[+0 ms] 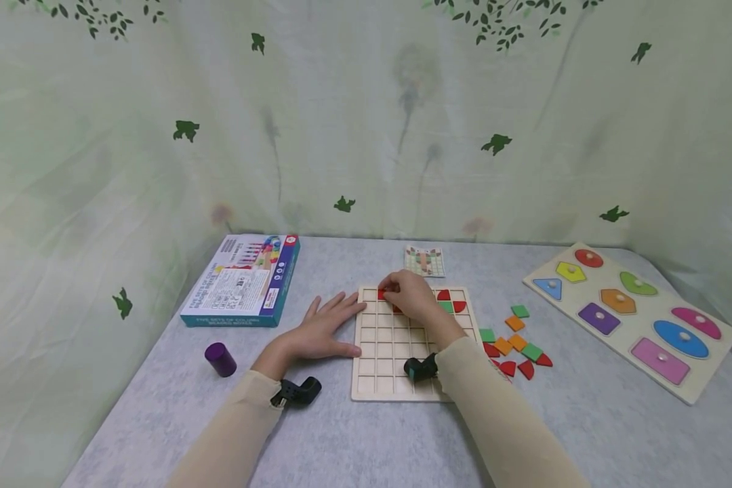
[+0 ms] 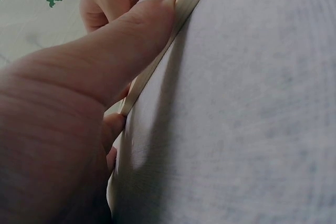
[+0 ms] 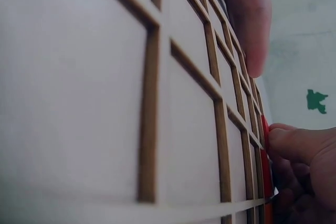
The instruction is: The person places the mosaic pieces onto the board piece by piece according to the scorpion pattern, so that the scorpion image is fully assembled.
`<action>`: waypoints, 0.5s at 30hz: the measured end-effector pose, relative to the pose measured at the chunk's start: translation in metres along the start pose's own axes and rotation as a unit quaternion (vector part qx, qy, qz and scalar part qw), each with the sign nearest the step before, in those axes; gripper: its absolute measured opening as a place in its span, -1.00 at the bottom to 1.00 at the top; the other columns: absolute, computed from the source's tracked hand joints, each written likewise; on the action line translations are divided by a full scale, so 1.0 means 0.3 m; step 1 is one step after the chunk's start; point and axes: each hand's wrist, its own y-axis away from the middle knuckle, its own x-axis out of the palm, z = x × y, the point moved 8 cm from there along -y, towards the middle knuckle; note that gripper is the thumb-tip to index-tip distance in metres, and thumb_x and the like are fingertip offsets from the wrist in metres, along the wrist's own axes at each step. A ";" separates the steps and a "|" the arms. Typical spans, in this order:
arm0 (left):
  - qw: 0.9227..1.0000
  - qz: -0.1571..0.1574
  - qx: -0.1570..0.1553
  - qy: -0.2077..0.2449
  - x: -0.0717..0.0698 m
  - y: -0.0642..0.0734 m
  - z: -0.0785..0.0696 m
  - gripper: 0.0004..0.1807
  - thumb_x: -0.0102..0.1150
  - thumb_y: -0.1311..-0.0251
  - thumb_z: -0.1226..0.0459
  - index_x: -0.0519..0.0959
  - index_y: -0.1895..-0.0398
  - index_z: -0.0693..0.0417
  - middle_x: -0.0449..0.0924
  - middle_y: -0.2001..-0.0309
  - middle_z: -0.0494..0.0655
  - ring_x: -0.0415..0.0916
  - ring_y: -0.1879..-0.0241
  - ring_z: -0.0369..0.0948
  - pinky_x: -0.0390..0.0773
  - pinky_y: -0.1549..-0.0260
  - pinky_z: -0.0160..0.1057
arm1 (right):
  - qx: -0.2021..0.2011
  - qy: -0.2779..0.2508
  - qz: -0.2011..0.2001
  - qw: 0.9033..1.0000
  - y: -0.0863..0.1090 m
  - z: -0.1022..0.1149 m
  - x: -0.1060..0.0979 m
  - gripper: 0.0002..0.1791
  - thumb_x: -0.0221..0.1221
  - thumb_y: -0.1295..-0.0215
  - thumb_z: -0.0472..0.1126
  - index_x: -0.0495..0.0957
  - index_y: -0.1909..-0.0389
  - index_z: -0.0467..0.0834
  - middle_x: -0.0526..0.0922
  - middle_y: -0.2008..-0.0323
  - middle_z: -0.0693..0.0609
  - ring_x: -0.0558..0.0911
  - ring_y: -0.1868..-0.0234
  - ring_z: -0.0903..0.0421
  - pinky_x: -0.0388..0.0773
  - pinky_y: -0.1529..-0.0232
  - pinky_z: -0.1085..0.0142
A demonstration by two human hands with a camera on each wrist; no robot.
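A wooden grid board (image 1: 375, 388) lies flat on the table. Stretched out, my left hand (image 1: 324, 333) rests at the board's left edge, with thumb and fingertips touching it; the left wrist view shows the thumb (image 2: 142, 22) on the rim. Over the board's top rows, my right hand (image 1: 411, 296) pinches a red tile (image 1: 381, 295) with curled fingers. In the right wrist view that red tile (image 3: 265, 129) is at the fingertips, its outline partly hidden. Red quarter-round tiles (image 1: 459, 307) and a green tile (image 1: 446, 307) sit in cells at the upper right.
Loose tiles (image 1: 516, 343) in red, orange and green lie right of the board. A pattern card (image 1: 423, 261) is behind it. At left are a box (image 1: 238, 285) and a purple cylinder (image 1: 221, 359); a shape-puzzle board (image 1: 634, 318) lies at far right.
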 end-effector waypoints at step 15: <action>1.000 -0.001 0.002 0.002 0.000 0.000 0.003 0.02 0.29 -0.14 -0.22 0.06 -0.60 -0.20 -0.20 -0.65 -0.14 -0.39 -0.64 0.00 -0.55 -0.49 0.28 | -0.019 -0.025 0.034 0.999 0.042 0.000 -0.046 -0.76 0.17 -0.45 -0.12 0.66 -0.05 -0.02 0.68 0.02 0.01 0.63 -0.01 0.04 0.64 -0.05 0.14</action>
